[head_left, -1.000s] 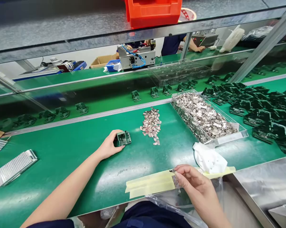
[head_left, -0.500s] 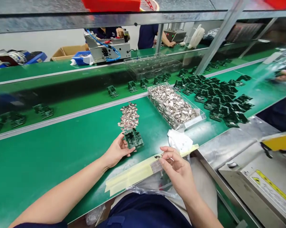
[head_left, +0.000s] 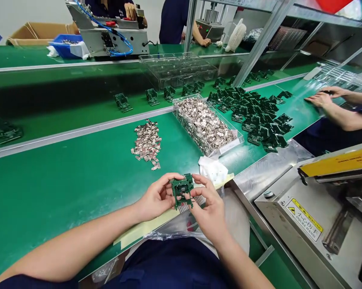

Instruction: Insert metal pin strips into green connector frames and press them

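Note:
Above the near edge of the green bench I hold a dark green frame-like part [head_left: 182, 185], tilted up, with an opening in its middle and short legs. My left hand [head_left: 157, 200] pinches its left side between thumb and fingers. On the other side, the fingers of my right hand [head_left: 209, 208] close around its right edge; whether a tiny piece is between the fingertips cannot be made out. Beneath both hands runs pale yellow tape [head_left: 139, 232], with a grid of small grey pieces [head_left: 184, 208] partly hidden. A loose heap of small metal pieces [head_left: 147, 140] lies beyond my left hand.
A clear tray [head_left: 239, 140] full of metal pieces stands beyond a crumpled white cloth [head_left: 213, 169]. Many green parts [head_left: 255, 114] are piled to its right; others line the belt [head_left: 87, 116] behind. A machine [head_left: 292, 216] and a co-worker's hands [head_left: 324, 97] are at right.
My right hand has moved left and up from the tape to the green part. My left hand has brought the part nearer and tipped it upright. The view has shifted right and down.

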Tool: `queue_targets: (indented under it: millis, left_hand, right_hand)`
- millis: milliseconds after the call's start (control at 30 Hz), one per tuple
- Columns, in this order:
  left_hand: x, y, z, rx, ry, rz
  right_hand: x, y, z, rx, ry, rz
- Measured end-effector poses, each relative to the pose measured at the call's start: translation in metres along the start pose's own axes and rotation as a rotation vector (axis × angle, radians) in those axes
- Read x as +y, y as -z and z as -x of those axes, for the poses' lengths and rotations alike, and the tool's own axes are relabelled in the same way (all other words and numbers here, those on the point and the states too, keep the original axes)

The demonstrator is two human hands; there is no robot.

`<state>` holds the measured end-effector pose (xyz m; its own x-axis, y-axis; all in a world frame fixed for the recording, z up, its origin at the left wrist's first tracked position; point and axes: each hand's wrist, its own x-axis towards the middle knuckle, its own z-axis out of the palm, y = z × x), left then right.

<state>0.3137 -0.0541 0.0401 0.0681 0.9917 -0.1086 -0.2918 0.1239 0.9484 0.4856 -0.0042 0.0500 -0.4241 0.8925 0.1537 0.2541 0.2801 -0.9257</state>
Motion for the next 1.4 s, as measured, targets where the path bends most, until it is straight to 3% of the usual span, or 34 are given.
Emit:
queue_targets:
  millis: [233, 400, 767, 1000, 1167, 1400]
  left_hand:
    - [-0.003, 0.003, 0.002, -0.027, 0.016, -0.014]
    - [-0.008, 0.0, 0.004, 0.058, -0.034, -0.105]
    - [-0.01, -0.011, 0.013, 0.185, -0.088, -0.206]
    - [-0.011, -0.016, 0.018, 0.197, -0.103, -0.218]
    - [-0.011, -0.017, 0.018, 0.221, -0.12, -0.219]
    - [-0.009, -0.021, 0.024, 0.261, -0.145, -0.261]
  right_hand:
    - [-0.003, -0.006, -0.002, 0.035, -0.013, 0.002]
    - [-0.002, -0.009, 0.002, 0.065, -0.017, 0.009]
    - [-0.001, -0.023, 0.009, 0.093, -0.215, -0.418]
    - [-0.001, -0.021, 0.01, 0.109, -0.287, -0.465]
    - [-0.005, -0.022, 0.014, 0.086, -0.249, -0.491]
    - [-0.006, -0.028, 0.019, 0.153, -0.18, -0.497]
